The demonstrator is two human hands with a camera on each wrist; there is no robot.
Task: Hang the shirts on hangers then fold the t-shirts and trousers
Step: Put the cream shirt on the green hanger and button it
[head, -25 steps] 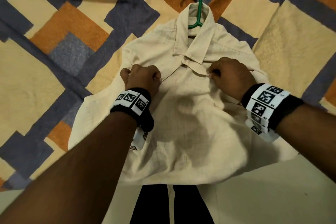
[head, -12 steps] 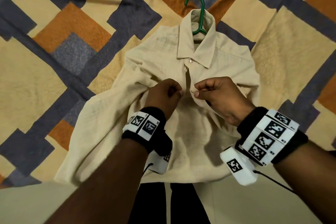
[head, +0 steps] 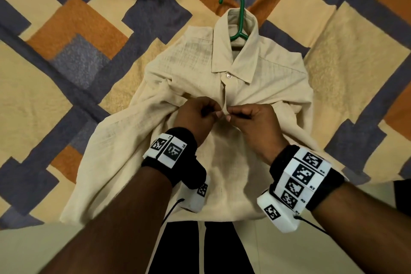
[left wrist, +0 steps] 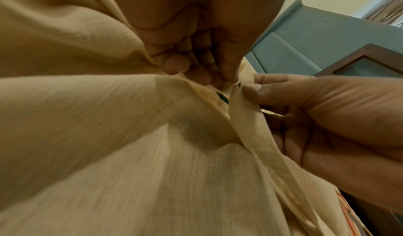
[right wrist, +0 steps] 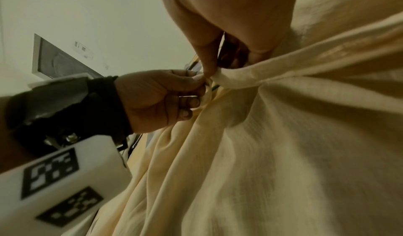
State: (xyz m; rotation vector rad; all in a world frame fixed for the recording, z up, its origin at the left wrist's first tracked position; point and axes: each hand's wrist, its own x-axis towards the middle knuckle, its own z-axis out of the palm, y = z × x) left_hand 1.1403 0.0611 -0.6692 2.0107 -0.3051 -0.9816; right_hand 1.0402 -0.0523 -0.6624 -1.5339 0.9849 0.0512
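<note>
1. Bedspread [head: 55, 100], patchwork of orange, cream and grey, lies under everything; I use it as a flat bed to work on, so the cloth stays spread and I need not carry its weight.
2. Shirt [head: 262, 87] lies face up in the middle of it, collar away from me and hem toward me, which puts the front opening right under my hands.
3. Hanger [head: 239, 18], green, sits inside the collar with its hook poking out the top; I judge the hanging itself done and the buttoning underway, so the shirt won't slip off.
4. Left hand [head: 195, 115] is curled, thumb and fingertips pinching the left front edge, pulling it toward the middle.
5. Right hand [head: 251, 120] is curled too, pinching the right front strip, so both edges meet at one point below the collar.
6. Top button [head: 229, 75] already looks fastened; whether the next one is through its hole, I cannot tell.
</note>
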